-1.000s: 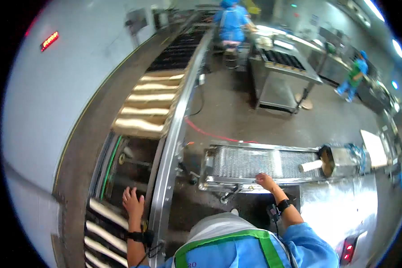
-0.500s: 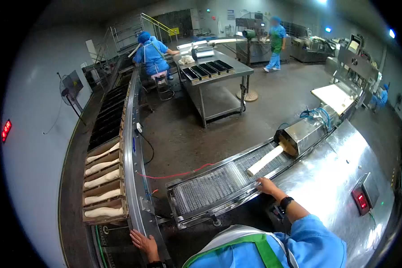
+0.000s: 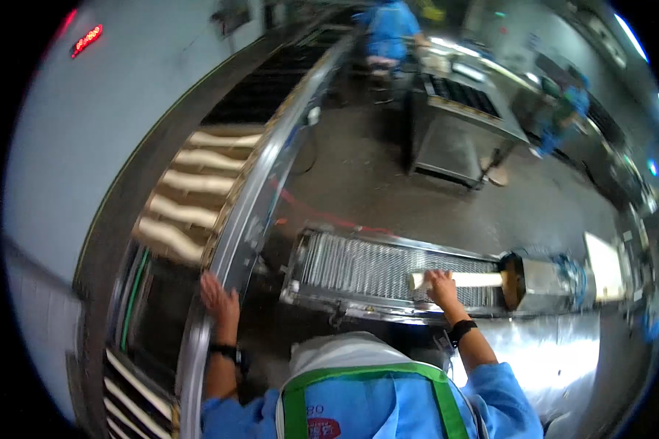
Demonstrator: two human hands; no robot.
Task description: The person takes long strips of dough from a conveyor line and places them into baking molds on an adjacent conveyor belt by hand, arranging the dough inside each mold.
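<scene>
Pale wall at left with red display; bright lights at far right; brownish-grey floor, steel table between

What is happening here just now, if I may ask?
The person's right hand is at a pale dough-like strip on the mesh conveyor; whether it grips is unclear. The strip's other end is at the opening of the metal housing. The left hand is open at the metal rail, near pans holding five similar strips.

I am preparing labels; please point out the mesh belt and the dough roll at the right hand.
Mesh belt (image 3: 353,267), head view: bare left part.
Dough roll (image 3: 478,279), head view: uncovered stretch, right of middle.
</scene>
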